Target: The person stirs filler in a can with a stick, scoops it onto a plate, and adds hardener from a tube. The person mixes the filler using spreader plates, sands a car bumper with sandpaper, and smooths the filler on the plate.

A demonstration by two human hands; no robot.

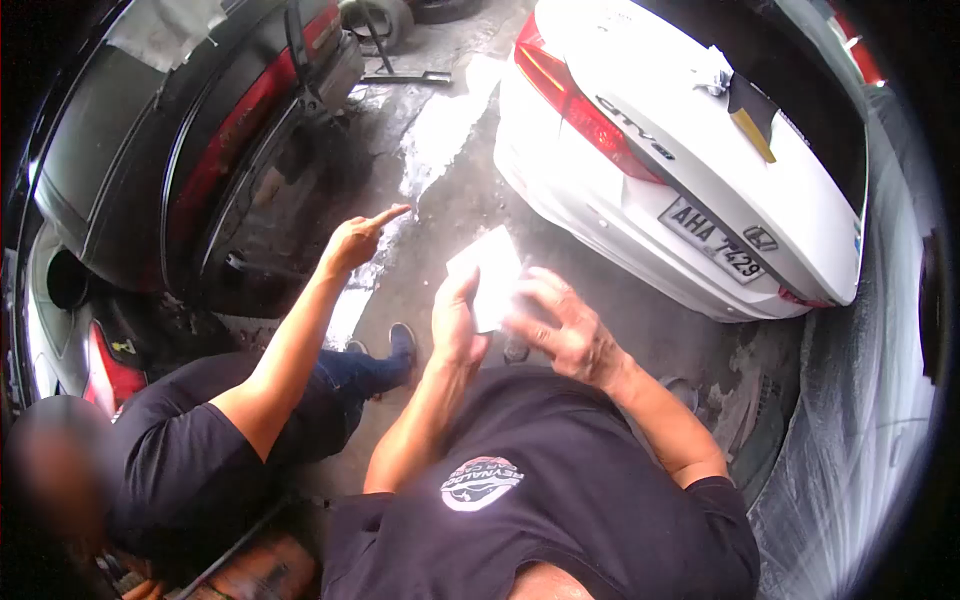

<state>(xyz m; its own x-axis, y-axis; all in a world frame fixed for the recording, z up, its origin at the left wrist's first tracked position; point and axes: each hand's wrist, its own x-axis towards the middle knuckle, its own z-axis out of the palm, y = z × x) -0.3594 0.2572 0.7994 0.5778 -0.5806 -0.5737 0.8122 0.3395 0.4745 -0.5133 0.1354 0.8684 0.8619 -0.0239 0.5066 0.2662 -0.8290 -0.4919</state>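
My left hand [457, 318] is closed around the lower left edge of a white sheet [495, 275], with the thumb along its side. Whether the sheet is paper or thin cloth I cannot make out. At its right edge is my right hand [570, 335], fingers bent toward the sheet. Its fingertips are smeared by motion, so I cannot tell if they grip it. Both hands are in front of my dark shirt [560, 480], above the concrete floor.
A co-worker's pointing hand [362, 240] reaches in from the left. A white car [620, 190] stands at the right, with a dark, yellow-edged piece [755, 120] on its trunk. Dark car parts [250, 150] are at the left, and plastic sheeting [850, 440] hangs at the right.
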